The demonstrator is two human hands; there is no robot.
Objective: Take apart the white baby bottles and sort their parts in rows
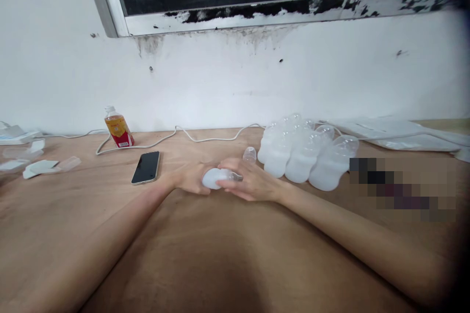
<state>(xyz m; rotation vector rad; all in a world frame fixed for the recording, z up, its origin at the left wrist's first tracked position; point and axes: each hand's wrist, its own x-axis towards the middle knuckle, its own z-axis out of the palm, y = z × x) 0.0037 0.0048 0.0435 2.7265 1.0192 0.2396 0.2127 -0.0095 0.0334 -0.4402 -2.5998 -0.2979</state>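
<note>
A frosted white bottle (212,179) with a clear top lies sideways between my two hands, a little above the wooden table. My left hand (193,178) is wrapped round its base end. At the other end, the fingers of my right hand (247,179) close round the clear top. Just behind my right hand a clear dome-shaped cap (249,154) stands on the table. To the right, several similar frosted bottles (303,159) with clear domed tops are grouped close together.
A phone (146,167) and a drink bottle (119,128) are at the left on the table (176,264). A white cable (205,140) runs along the back. Clear and white pieces (40,168) lie far left; plastic bags (404,135) lie back right. A wall rises behind.
</note>
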